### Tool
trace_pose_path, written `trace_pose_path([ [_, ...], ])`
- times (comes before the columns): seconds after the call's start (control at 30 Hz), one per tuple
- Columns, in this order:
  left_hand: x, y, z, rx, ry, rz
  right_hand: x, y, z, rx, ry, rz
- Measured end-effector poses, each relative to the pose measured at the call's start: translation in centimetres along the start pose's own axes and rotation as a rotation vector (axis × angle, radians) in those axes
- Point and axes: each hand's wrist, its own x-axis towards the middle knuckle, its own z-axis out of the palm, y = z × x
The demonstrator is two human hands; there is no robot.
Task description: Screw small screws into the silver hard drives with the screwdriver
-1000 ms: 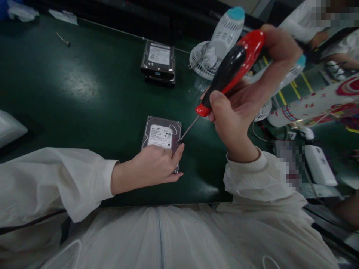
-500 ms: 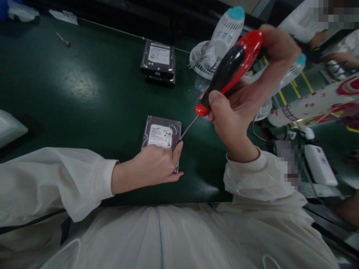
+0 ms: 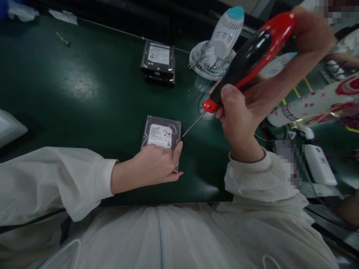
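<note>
A silver hard drive [image 3: 159, 130] with a white label lies flat on the green table. My left hand [image 3: 153, 164] is laid over its near part and holds it, hiding much of it. One fingertip of that hand is at the drive's right edge, by the screwdriver tip. My right hand [image 3: 252, 101] is closed around the black and red handle of a screwdriver [image 3: 248, 56]. Its thin shaft slants down to the drive's right edge. Whether a screw sits under the tip is hidden.
Stacked hard drives [image 3: 158, 59] stand farther back. Right of them is a white fan [image 3: 224, 37] with a turquoise end. A small thin tool [image 3: 64, 39] lies far left. A white device [image 3: 319, 164] and cables are at right, where other people's arms show.
My right hand and the screwdriver handle have moved up and right, tilting the shaft lower. The tip has shifted slightly right, to the drive's edge. My left hand and the drive stay put.
</note>
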Motion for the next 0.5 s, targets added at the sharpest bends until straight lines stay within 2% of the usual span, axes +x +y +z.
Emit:
trace_pose_path([
  [0.1,-0.1,0.0,0.0,0.015,0.008,0.011,0.0,-0.1,-0.1,-0.035,0.022,-0.010],
  [0.17,-0.1,0.0,0.0,0.016,0.008,0.014,0.3,0.3,-0.3,-0.094,0.084,-0.080],
  [0.27,-0.1,0.1,0.0,0.019,0.005,0.011,0.9,1.1,-0.3,-0.113,0.226,-0.356],
  [0.33,-0.1,0.1,0.1,0.022,0.006,0.015,1.2,1.4,-0.2,-0.064,0.275,-0.503],
  [0.4,-0.1,0.1,0.2,0.026,0.011,0.020,1.2,1.3,0.0,-0.035,0.273,-0.537],
  [0.5,-0.1,0.1,0.3,0.035,0.023,0.016,1.0,0.7,0.1,-0.077,0.227,-0.500],
])
